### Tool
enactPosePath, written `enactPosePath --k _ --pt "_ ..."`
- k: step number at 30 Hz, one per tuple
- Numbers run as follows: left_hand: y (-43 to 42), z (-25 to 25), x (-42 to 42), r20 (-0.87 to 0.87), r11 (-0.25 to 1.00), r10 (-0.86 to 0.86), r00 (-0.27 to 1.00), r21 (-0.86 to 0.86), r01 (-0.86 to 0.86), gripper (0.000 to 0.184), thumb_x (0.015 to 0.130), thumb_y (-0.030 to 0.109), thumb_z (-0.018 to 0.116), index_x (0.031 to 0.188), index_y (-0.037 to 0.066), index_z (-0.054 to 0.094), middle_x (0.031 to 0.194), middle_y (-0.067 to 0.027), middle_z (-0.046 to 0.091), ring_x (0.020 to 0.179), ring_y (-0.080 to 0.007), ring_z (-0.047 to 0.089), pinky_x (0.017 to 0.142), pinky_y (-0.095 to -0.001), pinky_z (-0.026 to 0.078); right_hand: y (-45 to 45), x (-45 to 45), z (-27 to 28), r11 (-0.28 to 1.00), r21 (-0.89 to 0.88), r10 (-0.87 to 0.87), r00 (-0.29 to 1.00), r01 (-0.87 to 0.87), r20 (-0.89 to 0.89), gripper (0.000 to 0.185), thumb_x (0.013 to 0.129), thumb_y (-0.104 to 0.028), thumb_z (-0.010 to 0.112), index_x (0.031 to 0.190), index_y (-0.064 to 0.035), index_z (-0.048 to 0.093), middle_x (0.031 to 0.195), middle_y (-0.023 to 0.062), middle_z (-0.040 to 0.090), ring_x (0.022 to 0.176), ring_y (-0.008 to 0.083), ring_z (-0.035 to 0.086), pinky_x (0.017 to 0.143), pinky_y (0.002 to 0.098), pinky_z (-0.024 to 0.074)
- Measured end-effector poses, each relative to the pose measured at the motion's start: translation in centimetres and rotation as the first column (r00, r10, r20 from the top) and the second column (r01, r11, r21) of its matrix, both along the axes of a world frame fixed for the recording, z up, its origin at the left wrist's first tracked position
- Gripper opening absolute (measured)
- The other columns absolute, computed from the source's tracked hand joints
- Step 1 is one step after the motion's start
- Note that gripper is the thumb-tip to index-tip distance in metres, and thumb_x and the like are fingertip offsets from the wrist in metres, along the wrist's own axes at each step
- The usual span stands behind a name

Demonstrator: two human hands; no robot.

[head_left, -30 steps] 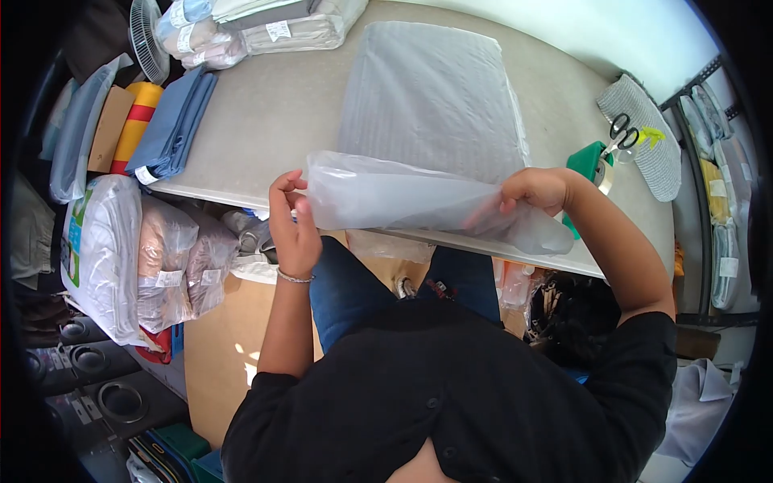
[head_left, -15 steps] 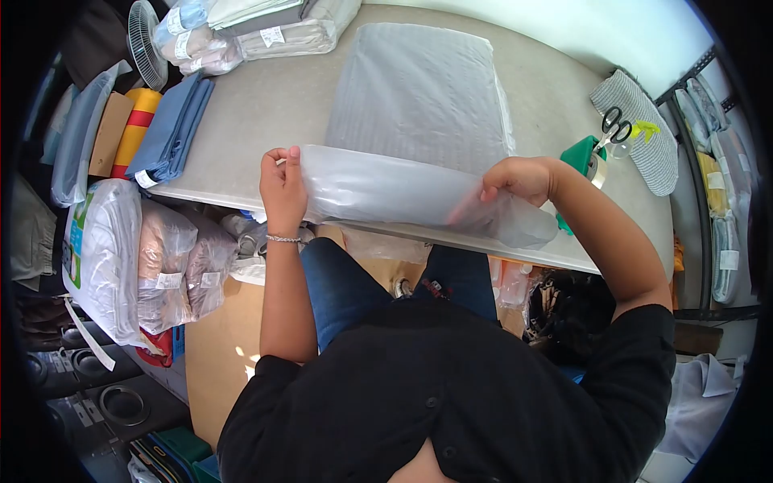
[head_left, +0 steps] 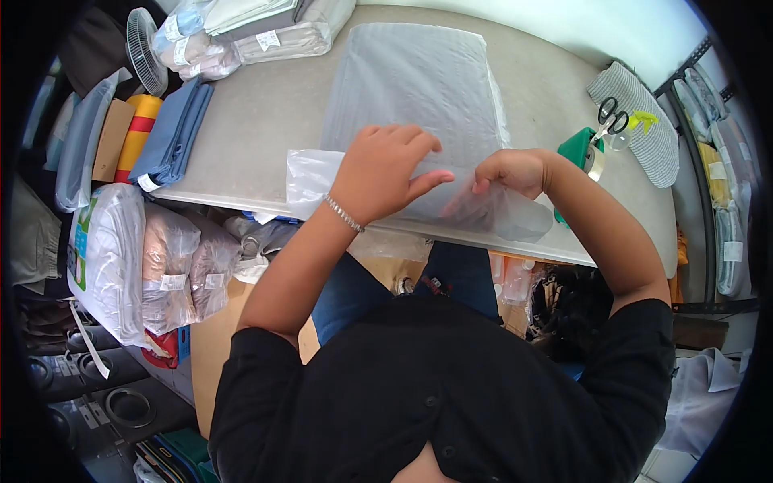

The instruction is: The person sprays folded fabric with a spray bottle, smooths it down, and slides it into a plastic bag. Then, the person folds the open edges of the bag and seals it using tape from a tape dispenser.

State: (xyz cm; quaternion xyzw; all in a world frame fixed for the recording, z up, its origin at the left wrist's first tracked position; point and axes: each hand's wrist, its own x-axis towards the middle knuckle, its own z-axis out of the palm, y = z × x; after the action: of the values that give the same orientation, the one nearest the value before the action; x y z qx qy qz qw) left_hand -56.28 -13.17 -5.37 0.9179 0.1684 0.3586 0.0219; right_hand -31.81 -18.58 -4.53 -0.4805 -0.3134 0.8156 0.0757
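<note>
A clear plastic bag (head_left: pixel 311 179) lies along the front edge of the table, over the near end of a neat stack of plastic bags (head_left: pixel 415 84). My right hand (head_left: pixel 513 175) is closed on the right part of that bag, and some fingers show through the film, as if inside it. Over the bag's middle, my left hand (head_left: pixel 388 171) is open, thumb and fingers apart, pointing toward my right hand. It holds nothing I can see. Whether it touches the film is unclear.
To the right stand a green tape dispenser (head_left: pixel 578 151), black-handled scissors (head_left: pixel 612 117) and a spray bottle (head_left: pixel 628 135) near a striped cloth (head_left: pixel 644 129). Folded blue fabric (head_left: pixel 173 133) sits on the left edge. Bagged textiles (head_left: pixel 278 36) and a fan (head_left: pixel 146 52) are at the back left.
My left hand has let go of the bag's left end and moved right, over its middle, with fingers opened. That end now lies flat. My right hand has kept its hold almost in place.
</note>
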Motion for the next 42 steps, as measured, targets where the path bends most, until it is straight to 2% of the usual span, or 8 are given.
enactPosePath --k 4,17,24,33,36,38,39,42 --pt "0.8 -0.4 1.7 -0.274 0.981 -0.168 0.947 -0.141 0.133 0.027 0.087 0.039 0.068 0.086 0.012 0.064 0.083 -0.0048 0.065 0.077 -0.0264 0.063 0.064 -0.0377 0.047 -0.1 0.6 -0.6 0.997 0.021 -0.07 0.993 0.068 0.095 0.03 0.086 -0.019 0.055 0.103 0.0009 0.069 0.101 0.0102 0.07 0.087 0.0173 0.066 0.078 0.0326 0.0548" --pt "2.2 -0.7 2.1 -0.187 0.961 -0.276 0.943 -0.089 0.264 0.023 0.089 0.032 0.067 0.08 0.012 0.062 0.072 -0.0044 0.06 0.062 -0.0269 0.059 0.052 -0.037 0.043 -1.2 0.5 1.2 0.993 0.111 0.036 0.995 -0.046 0.094 0.038 0.079 -0.029 0.068 0.11 -0.0064 0.069 0.112 0.0029 0.066 0.097 0.0144 0.06 0.089 0.0313 0.0481" --pt "2.9 -0.5 2.4 -0.216 0.961 -0.271 0.938 -0.117 0.251 0.024 0.089 0.031 0.067 0.079 0.01 0.061 0.072 -0.005 0.058 0.065 -0.0272 0.059 0.054 -0.0381 0.044 -1.6 1.2 0.2 0.976 0.216 0.023 0.998 -0.034 0.055 0.049 0.082 -0.036 0.067 0.119 -0.0035 0.066 0.122 0.01 0.062 0.112 0.0167 0.055 0.098 0.0298 0.0416" --pt "4.1 -1.2 3.0 -0.124 0.931 -0.309 0.943 -0.24 0.274 0.021 0.089 0.028 0.068 0.082 0.008 0.067 0.076 -0.0072 0.063 0.068 -0.0287 0.061 0.06 -0.0372 0.048 -6.5 4.6 -2.4 0.956 0.255 0.016 0.847 0.142 -0.532 0.092 0.095 -0.069 0.032 0.147 0.007 0.035 0.149 0.0231 0.042 0.136 0.0258 0.044 0.115 0.0352 0.028" --pt "4.5 -1.4 3.0 -0.114 0.937 -0.26 0.959 -0.271 0.222 0.022 0.088 0.028 0.07 0.082 0.008 0.067 0.076 -0.008 0.063 0.068 -0.0284 0.061 0.06 -0.0369 0.047 -9.9 6.0 -4.7 0.862 0.291 -0.137 0.744 0.415 -0.654 0.083 0.097 -0.061 0.041 0.146 0.0053 0.04 0.145 0.022 0.047 0.133 0.0247 0.047 0.113 0.0372 0.0315" --pt "4.9 -1.4 2.9 -0.119 0.94 -0.226 0.967 -0.287 0.184 0.022 0.087 0.029 0.071 0.082 0.008 0.066 0.077 -0.0084 0.063 0.068 -0.0281 0.061 0.06 -0.0369 0.047 -12.2 7.6 -8.9 0.537 0.744 -0.364 0.905 0.397 -0.22 0.057 0.096 -0.037 0.06 0.135 0.0035 0.052 0.128 0.0163 0.061 0.119 0.0205 0.057 0.104 0.0349 0.0413" --pt "5.0 -1.3 2.8 -0.142 0.951 -0.199 0.97 -0.268 0.156 0.022 0.087 0.029 0.071 0.082 0.007 0.066 0.076 -0.0095 0.063 0.068 -0.0284 0.061 0.06 -0.0372 0.046 -13.2 6.5 -9.5 0.538 0.744 -0.363 0.906 0.395 -0.219 0.057 0.096 -0.037 0.06 0.135 0.0035 0.052 0.128 0.0163 0.061 0.119 0.0205 0.057 0.104 0.0349 0.0413" --pt "5.4 -1.3 2.9 -0.17 0.96 -0.193 0.966 -0.238 0.15 0.022 0.088 0.027 0.069 0.082 0.006 0.065 0.075 -0.0117 0.062 0.066 -0.0294 0.06 0.059 -0.0376 0.045 -14.1 2.1 -11.4 0.134 0.862 -0.672 0.684 0.489 -0.283 0.029 0.088 -0.01 0.07 0.113 0.0016 0.062 0.106 0.0077 0.068 0.1 0.0137 0.062 0.091 0.0289 0.0471"
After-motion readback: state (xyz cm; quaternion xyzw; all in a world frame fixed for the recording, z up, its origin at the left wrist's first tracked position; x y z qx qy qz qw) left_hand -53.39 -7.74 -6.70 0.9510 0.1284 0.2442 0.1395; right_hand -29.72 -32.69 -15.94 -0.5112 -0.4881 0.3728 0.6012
